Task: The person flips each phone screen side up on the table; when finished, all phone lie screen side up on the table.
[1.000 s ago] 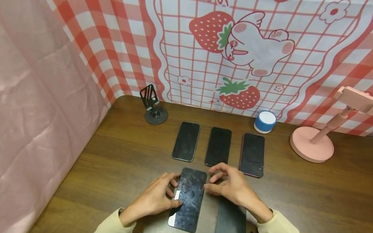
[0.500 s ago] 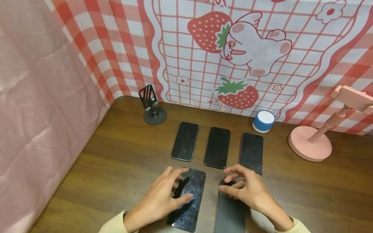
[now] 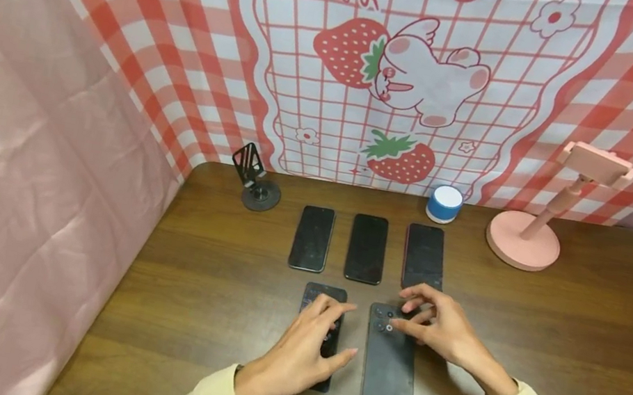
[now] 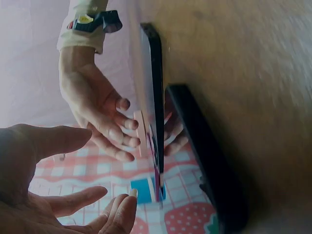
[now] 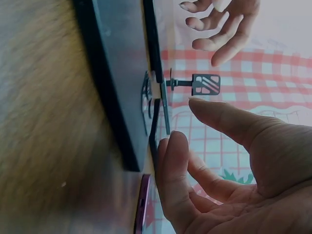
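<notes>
Two phones lie side by side in front of me. Over the left phone (image 3: 315,291), which is screen up, hovers my left hand (image 3: 295,353) with thumb and fingers spread, hiding much of the dark glass. The left wrist view has nothing between that hand's thumb and fingers. The right phone (image 3: 389,380) is back up, with camera lenses at its far end. My right hand (image 3: 446,330) is at that end, fingers loosely bent and close over the far right corner. In the right wrist view a gap shows between thumb (image 5: 224,117) and fingers, holding nothing.
Three more phones lie in a row behind: a left one (image 3: 312,239), a middle one (image 3: 367,249) and a right one (image 3: 425,255). Along the back stand a black phone stand (image 3: 260,193), a blue-and-white round item (image 3: 444,204) and a pink phone holder (image 3: 525,241).
My left hand has left the left phone's edge and moved right over it. My right hand has moved right from the gap between the phones, uncovering the right phone's lenses.
</notes>
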Motion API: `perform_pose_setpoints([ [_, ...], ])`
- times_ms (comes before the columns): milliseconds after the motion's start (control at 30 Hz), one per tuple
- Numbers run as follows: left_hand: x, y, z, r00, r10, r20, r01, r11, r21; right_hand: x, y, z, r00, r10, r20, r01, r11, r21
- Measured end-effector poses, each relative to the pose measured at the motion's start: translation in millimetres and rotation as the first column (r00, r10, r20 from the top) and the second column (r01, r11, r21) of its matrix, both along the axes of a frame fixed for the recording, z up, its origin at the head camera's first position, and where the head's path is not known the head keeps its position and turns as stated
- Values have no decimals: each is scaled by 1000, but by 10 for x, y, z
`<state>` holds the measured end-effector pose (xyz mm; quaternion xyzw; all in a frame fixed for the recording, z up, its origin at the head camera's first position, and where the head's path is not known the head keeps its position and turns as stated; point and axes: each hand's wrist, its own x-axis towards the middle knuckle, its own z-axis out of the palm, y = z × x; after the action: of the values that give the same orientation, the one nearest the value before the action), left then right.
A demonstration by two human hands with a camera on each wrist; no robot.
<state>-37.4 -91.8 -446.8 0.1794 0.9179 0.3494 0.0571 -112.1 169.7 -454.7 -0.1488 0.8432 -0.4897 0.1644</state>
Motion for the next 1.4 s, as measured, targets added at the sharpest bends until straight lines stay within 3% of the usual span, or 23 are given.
perform_pose_setpoints([
  [167, 49, 125, -33, 995, -64, -74, 62, 998, -28, 14, 78, -18, 1000, -21, -10, 21, 1000, 18],
  [367, 82, 280, -18, 993, -117, 13, 118, 990, -73, 32, 150, -67, 998, -45, -38, 47, 998, 50],
  [733, 138, 500, -11, 986, -165, 18, 164, 954, -252, 54, 198, -131, 998, -66, 3, 66, 997, 37],
  [1033, 177, 684, -42, 980, -198, 1, 180, 892, -414, 68, 193, -157, 994, -81, 78, 81, 997, -7],
  [1400, 215, 926, -69, 980, -194, -48, 122, 772, -623, 51, 178, -195, 993, -88, 75, 88, 996, 10],
])
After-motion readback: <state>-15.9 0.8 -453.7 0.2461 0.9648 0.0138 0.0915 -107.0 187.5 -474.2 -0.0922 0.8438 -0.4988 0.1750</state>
